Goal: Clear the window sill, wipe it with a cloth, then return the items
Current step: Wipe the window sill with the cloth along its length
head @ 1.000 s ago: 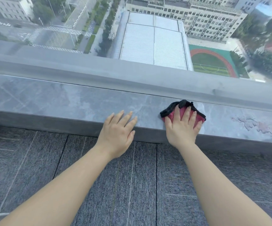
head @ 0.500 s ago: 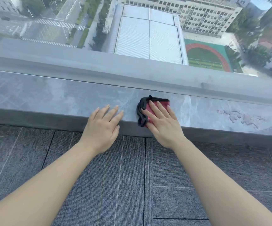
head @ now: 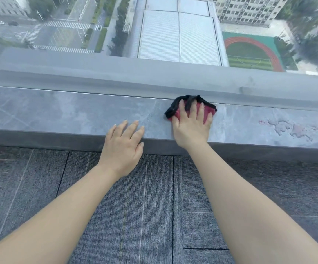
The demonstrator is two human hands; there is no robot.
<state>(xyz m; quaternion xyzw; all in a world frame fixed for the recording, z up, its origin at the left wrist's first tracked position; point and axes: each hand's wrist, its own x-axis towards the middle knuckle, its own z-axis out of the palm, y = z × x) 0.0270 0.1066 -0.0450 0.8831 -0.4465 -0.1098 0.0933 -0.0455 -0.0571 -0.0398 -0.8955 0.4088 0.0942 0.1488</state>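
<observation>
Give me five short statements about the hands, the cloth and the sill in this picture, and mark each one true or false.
1. The right hand presses flat on the red and black cloth. True.
2. The left hand holds a second cloth. False: it is bare, with its fingers resting at the front edge of the window sill.
3. The cloth lies near the back of the sill, close to the window frame. True.
4. The wet patch is left of both hands. False: it lies to their right.
5. Bottles stand on the sill. False: only the cloth and the hands are on it.
</observation>
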